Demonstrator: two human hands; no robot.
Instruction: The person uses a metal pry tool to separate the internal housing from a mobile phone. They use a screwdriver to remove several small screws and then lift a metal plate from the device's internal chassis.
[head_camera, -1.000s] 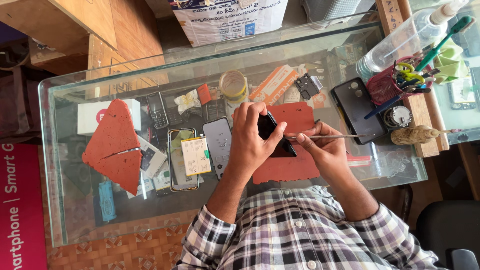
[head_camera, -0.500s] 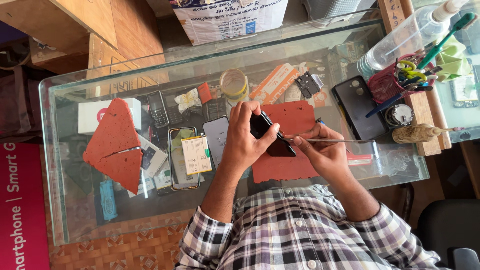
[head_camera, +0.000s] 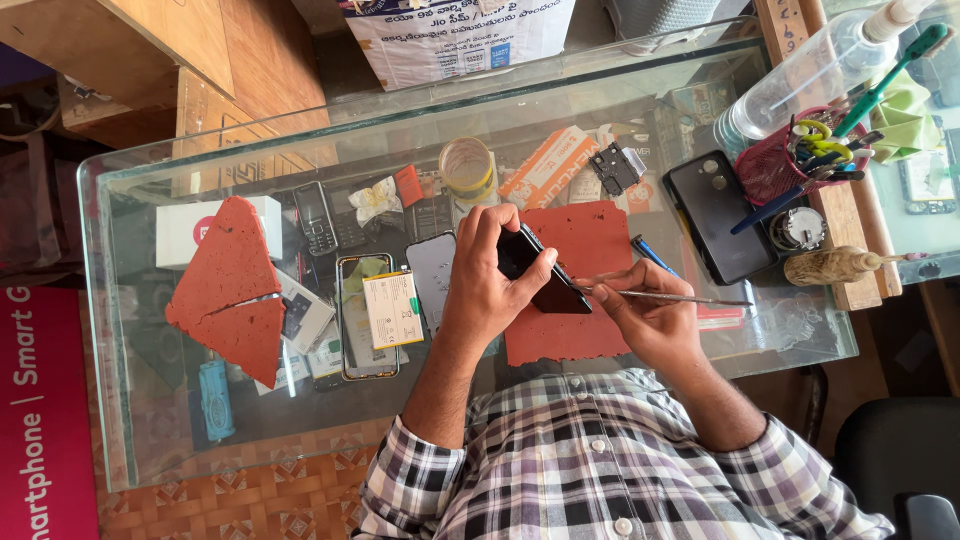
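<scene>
Gripping a black smartphone (head_camera: 540, 270) above the red mat (head_camera: 590, 290), the left hand (head_camera: 490, 285) has its fingers wrapped round the handset's edges, tilting it on its side. The right hand (head_camera: 645, 315) is pinched shut on a thin metal pry tool (head_camera: 680, 297), whose tip meets the phone's lower edge (the exact contact is too small to make out). Both hands hover over the glass counter (head_camera: 120, 330). Just left of them lie a detached grey back panel (head_camera: 432, 275) and a yellow-labelled battery (head_camera: 392, 310). A black phone case (head_camera: 715, 215) sits to the right, near a red basket of tools (head_camera: 775, 170).
</scene>
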